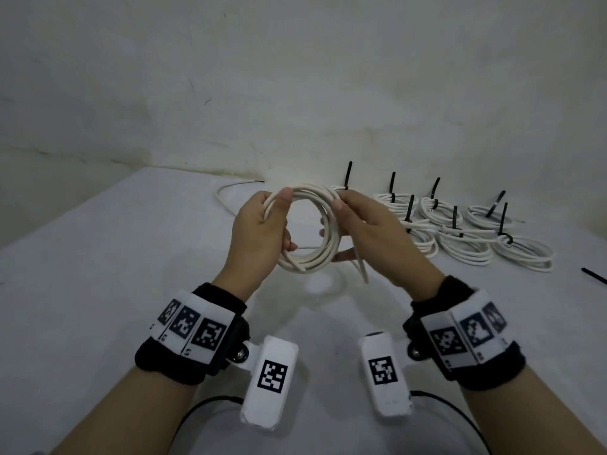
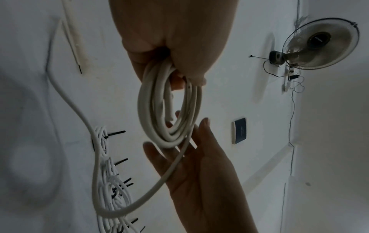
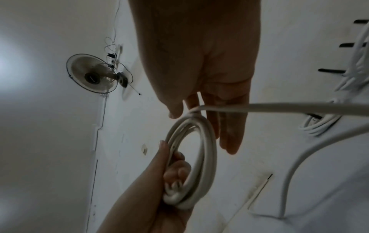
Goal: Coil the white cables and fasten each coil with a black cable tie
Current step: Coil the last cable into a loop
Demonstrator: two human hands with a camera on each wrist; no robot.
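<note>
Broadly, a white table [image 1: 131,257] is spreading under everything and meeting a pale wall [image 1: 295,77] at its far edge, and every place below is being given relative to the white cable coil [image 1: 307,224] that is hanging in the air above the table's middle. Beyond and to the right of that coil, a group of finished coils [image 1: 466,234] is lying on the table, each one carrying an upright black cable tie [image 1: 410,208] (their exact number is hard to count where they overlap). Gripping the coil's left side, the left hand [image 1: 259,231] is curling its fingers through the loops with the thumb pressing on top. Opposite it, the right hand [image 1: 371,231] is lying against the coil's right side with straight, relaxed fingers [image 3: 229,130], the loose run of the cable [image 3: 299,108] passing across them. Beyond the coil to the left, a cable end [image 1: 236,187] is lying on the table by the wall. Far to the coil's right, a loose tie [image 1: 594,275] is lying at the table's edge.
</note>
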